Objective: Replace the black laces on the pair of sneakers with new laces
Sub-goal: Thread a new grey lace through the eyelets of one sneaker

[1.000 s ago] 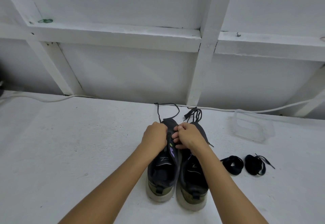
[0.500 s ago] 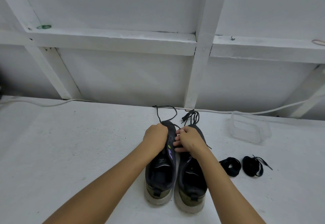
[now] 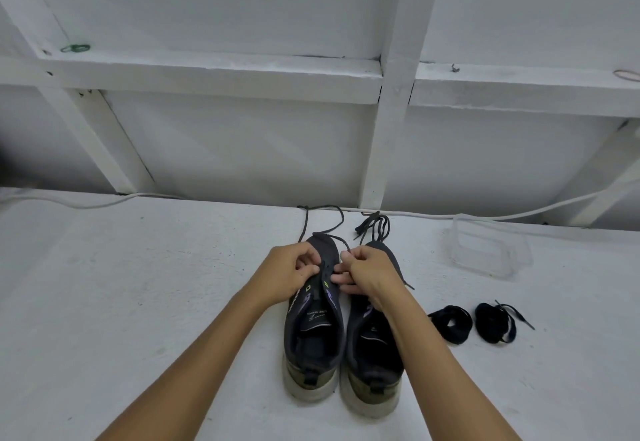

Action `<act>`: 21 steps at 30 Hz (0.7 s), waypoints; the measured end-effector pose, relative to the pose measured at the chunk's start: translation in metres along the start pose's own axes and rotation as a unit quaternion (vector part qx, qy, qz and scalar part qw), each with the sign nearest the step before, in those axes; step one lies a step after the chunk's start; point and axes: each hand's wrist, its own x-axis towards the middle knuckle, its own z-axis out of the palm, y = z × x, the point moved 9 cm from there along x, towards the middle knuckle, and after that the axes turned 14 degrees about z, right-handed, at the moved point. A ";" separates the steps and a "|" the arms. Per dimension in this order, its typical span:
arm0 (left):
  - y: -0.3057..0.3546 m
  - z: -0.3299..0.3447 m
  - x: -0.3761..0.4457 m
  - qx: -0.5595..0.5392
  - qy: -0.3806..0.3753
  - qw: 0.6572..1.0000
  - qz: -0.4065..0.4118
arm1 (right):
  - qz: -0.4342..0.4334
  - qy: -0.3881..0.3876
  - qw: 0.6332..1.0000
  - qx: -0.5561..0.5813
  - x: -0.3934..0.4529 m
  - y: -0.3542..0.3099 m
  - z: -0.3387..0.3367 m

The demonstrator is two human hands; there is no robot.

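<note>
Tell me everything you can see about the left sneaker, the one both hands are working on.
The left sneaker is dark, knit-looking, with small green and purple marks by the eyelets, an olive heel with a pull tab and a scuffed whitish sole. It stands upright on the white surface, heel toward the camera, beside its mate. Both hands, left hand and right hand, pinch at its eyelets; a black lace trails past its toe.

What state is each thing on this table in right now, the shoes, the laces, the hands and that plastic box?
Left sneaker: flat on the table, lace loosened and trailing past the toe.
Right sneaker: flat beside it, lace heaped loose at the toe.
Left hand: fingers curled at the left sneaker's eyelets.
Right hand: pinching that sneaker's lace.
Two black lace bundles: coiled, untouched.
Clear plastic container: open, nothing seen inside.
</note>
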 end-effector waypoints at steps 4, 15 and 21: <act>0.002 0.006 0.004 0.038 -0.006 0.999 0.009 | -0.054 0.039 0.997 0.026 -0.004 -0.008 -0.008; -0.008 0.011 -0.001 0.044 0.029 0.999 0.008 | -0.059 0.012 0.997 0.042 -0.008 -0.008 -0.015; -0.010 0.011 -0.003 0.043 0.043 0.998 -0.004 | -0.115 0.086 0.986 -0.085 -0.016 -0.016 -0.016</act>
